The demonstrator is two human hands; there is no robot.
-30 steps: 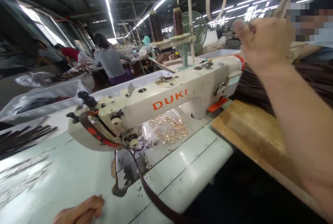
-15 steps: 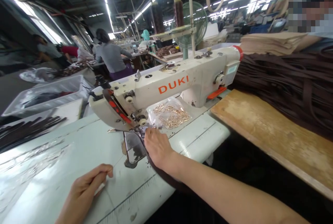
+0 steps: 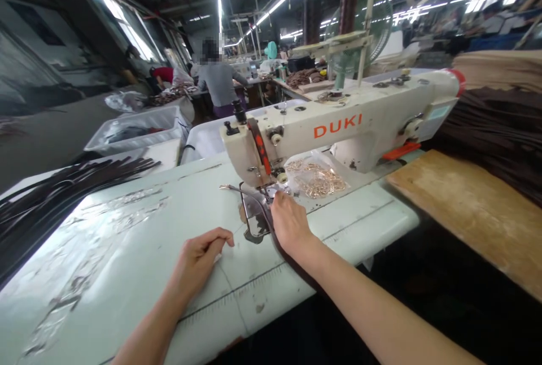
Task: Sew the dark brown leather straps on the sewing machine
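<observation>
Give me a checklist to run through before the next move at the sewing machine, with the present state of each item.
1. Dark strap lies under the needle area of the sewing machine: ok.
2. Right hand rests on the strap beside the presser foot: ok.
3. Right fingertips out of the needle's path: cannot tell, they sit very close.
4. Left hand on the table, away from the needle: ok.
5. Bag of gold clasps lies behind the needle, off the strap: ok.
6. Thread through the needle: cannot tell, too small.
</observation>
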